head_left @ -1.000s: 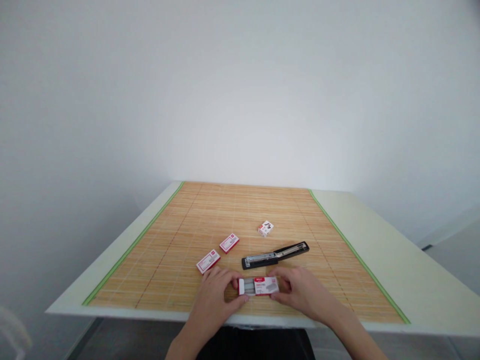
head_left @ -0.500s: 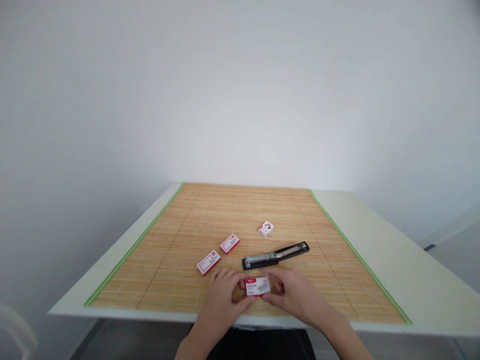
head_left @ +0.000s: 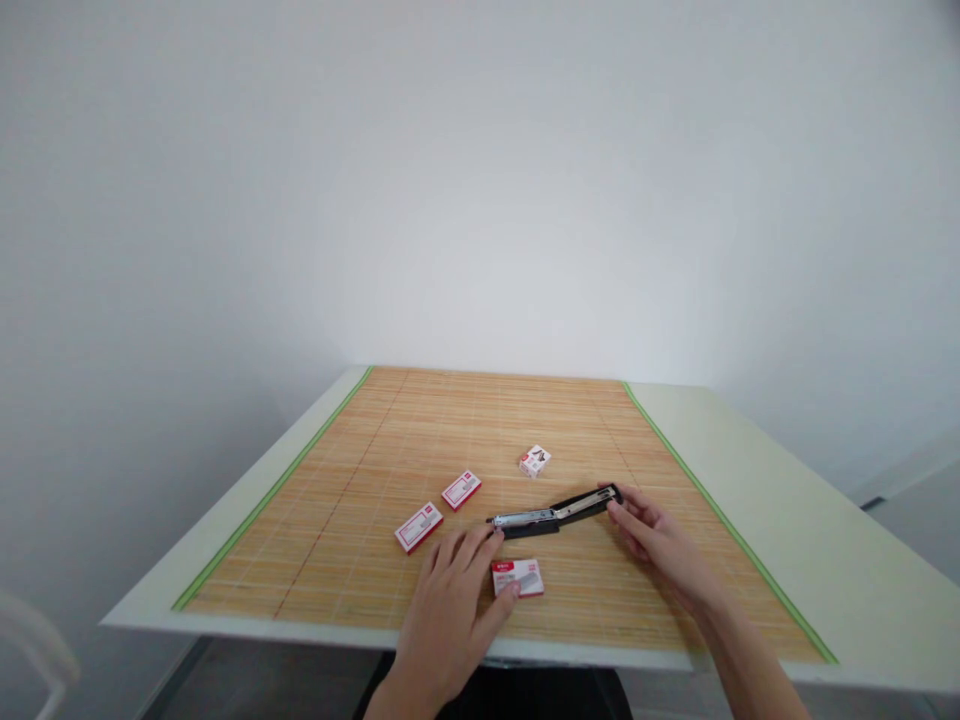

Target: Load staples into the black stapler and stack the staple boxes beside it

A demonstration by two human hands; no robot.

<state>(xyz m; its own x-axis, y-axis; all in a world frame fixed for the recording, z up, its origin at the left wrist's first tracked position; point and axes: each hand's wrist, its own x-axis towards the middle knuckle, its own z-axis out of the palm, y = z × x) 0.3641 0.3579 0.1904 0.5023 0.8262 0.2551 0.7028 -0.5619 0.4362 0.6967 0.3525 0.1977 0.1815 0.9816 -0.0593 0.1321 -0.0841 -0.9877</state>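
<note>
A black stapler (head_left: 559, 514), folded wide open, lies on the mat. At its right end my right hand (head_left: 651, 538) pinches the tip between thumb and fingers. My left hand (head_left: 454, 612) is open, fingers spread, its fingertips at the stapler's left end. The left thumb rests by the lower edge of a red and white staple box (head_left: 530, 574), which lies flat in front of the stapler. Two more red and white staple boxes (head_left: 461, 489) (head_left: 418, 527) lie to the left. Behind the stapler sits a small white box (head_left: 535, 460) with a dark picture on top.
A bamboo mat (head_left: 480, 420) with green edging covers the middle of the white table (head_left: 757, 480). A white wall (head_left: 480, 180) stands behind the table's far edge. Part of a pale curved object (head_left: 37, 640) shows at the lower left.
Both hands have come off the nearest staple box, which now lies on the mat. My right hand moved right and took the stapler's right end; my left fingers reached forward to its left end.
</note>
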